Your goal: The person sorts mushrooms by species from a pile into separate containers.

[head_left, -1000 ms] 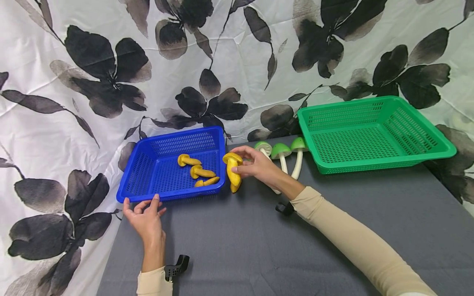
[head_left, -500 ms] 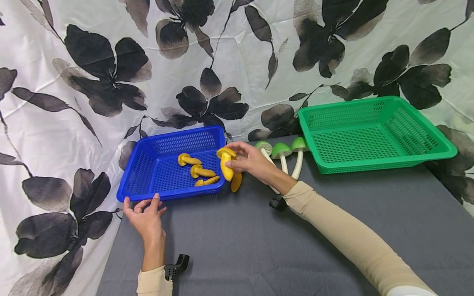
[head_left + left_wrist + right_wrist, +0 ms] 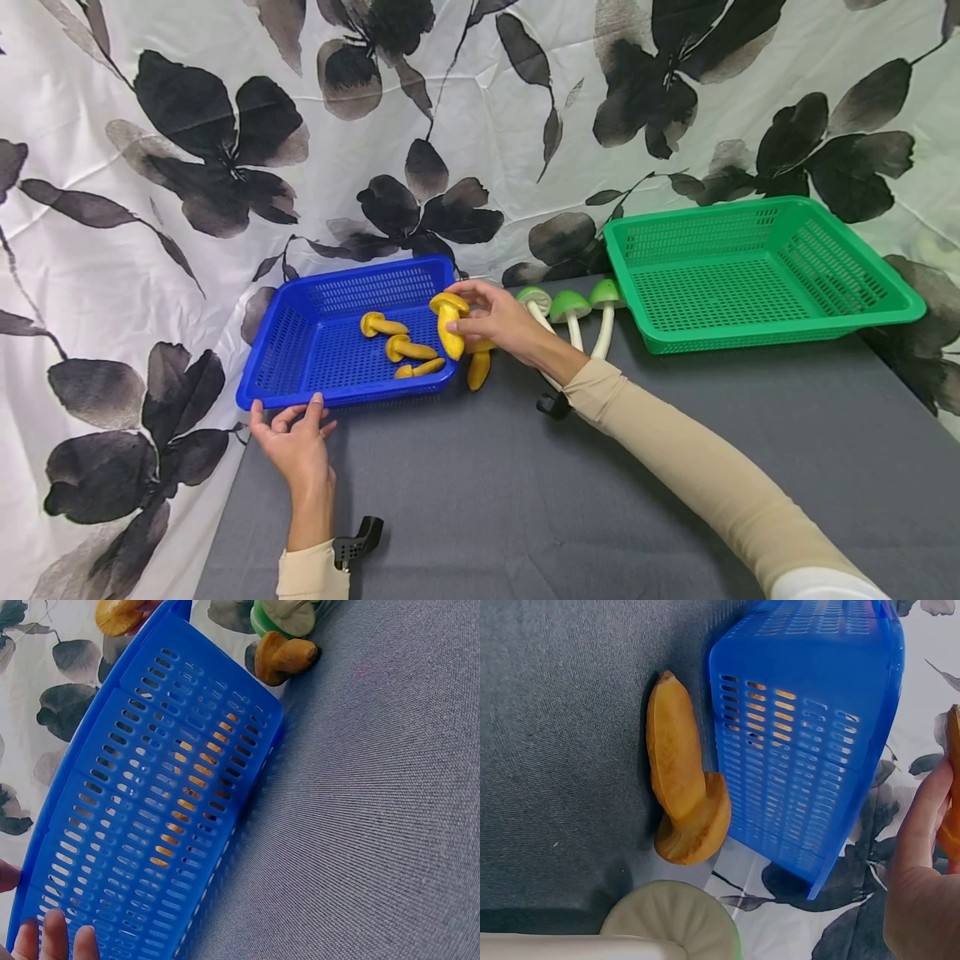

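My right hand (image 3: 498, 322) pinches a yellow toy mushroom (image 3: 451, 332), cap up, over the right rim of the blue basket (image 3: 258, 375). Inside that basket lie three more yellow mushrooms (image 3: 408, 349). Another yellow mushroom (image 3: 679, 757) lies on the cloth close outside the basket's right wall, partly hidden by my right hand in the head view. My left hand (image 3: 296, 446) holds the basket's front rim near its left corner; the left wrist view shows fingertips (image 3: 54, 934) against the slotted wall and one digit at the rim.
Several green-capped mushrooms with white stems (image 3: 572, 312) lie beyond my right wrist. A green basket (image 3: 652, 342) stands at the back right. Grey cloth (image 3: 480, 500) covers the table, and a floral curtain (image 3: 525, 142) hangs behind it.
My right hand has lifted the yellow mushroom and carried it left to the blue basket's rim, exposing the other mushroom on the cloth. My left hand has stayed at the front rim.
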### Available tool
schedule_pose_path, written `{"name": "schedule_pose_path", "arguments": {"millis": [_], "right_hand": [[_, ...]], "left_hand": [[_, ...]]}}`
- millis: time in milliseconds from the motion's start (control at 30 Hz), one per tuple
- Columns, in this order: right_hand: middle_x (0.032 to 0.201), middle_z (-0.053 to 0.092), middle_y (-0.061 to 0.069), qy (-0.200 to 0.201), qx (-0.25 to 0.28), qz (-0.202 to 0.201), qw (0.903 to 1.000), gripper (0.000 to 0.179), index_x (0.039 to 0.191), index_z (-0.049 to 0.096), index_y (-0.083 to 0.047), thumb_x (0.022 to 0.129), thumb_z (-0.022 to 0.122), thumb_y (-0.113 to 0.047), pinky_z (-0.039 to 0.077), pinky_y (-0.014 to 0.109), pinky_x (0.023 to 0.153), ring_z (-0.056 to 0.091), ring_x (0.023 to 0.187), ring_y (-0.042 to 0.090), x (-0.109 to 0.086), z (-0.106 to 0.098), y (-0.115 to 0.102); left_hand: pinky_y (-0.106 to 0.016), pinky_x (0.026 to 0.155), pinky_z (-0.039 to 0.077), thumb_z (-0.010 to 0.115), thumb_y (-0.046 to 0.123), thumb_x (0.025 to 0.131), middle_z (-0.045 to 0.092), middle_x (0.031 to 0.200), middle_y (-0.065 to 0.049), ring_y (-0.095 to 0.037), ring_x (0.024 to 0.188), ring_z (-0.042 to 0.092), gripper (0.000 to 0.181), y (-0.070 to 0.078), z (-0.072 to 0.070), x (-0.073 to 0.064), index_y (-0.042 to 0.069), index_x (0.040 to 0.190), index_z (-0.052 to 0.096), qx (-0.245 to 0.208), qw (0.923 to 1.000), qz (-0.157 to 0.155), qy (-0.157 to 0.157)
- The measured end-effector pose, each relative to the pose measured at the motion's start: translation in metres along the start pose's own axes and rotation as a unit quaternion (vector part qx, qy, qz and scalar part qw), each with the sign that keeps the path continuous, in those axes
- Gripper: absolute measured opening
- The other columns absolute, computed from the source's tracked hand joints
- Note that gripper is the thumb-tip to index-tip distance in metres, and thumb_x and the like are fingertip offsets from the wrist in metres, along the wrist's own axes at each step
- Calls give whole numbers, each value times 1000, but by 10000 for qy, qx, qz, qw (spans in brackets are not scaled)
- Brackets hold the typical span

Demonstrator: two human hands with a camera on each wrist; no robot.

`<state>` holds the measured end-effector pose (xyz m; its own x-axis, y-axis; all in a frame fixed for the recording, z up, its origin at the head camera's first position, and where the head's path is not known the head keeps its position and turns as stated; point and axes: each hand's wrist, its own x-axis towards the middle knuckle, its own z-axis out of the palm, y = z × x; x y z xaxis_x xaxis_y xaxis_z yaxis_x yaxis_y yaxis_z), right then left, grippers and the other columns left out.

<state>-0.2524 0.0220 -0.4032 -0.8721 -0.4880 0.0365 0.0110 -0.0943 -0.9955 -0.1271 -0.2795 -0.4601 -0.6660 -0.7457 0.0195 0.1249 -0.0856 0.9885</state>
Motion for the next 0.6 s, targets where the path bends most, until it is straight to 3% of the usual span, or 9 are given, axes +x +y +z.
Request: {"name": "schedule_pose_path", "arguments": {"millis": [600], "right_hand": [[128, 61, 13, 28, -308, -52, 9995, 53, 138, 55, -14, 90, 78, -10, 63, 40, 84, 69, 107, 28, 28, 7, 3]], "left_hand": [[-28, 62, 62, 81, 14, 88, 53, 109, -13, -16, 78, 71, 95, 1, 1, -2, 24, 159, 19, 141, 9999, -5, 75]]}}
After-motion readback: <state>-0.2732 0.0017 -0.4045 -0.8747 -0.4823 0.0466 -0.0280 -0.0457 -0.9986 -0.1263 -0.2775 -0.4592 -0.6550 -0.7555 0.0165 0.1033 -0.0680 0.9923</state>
